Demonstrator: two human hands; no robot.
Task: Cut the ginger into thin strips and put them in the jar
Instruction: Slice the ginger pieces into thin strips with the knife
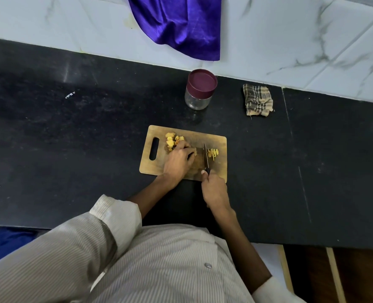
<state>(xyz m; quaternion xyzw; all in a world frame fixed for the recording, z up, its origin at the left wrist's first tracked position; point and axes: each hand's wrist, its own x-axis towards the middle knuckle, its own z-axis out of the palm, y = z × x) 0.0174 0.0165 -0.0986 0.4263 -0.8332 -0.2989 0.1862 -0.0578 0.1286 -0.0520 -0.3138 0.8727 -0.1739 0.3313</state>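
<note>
A wooden cutting board [221, 169] lies on the black counter. Yellow ginger chunks [172, 139] sit at its far left, and a small pile of cut ginger strips [213, 153] lies to the right of the knife blade [206, 155]. My left hand [179, 161] rests on the board with its fingers curled over a ginger piece just left of the blade; that piece is mostly hidden. My right hand [214, 190] grips the knife's dark handle at the board's near edge. A clear glass jar [197, 100] with a maroon lid on it stands behind the board.
A folded checked cloth [258, 99] lies on the counter right of the jar. A purple cloth [181, 25] hangs over the marble-tiled wall at the back. The black counter [71, 138] stretches to both sides.
</note>
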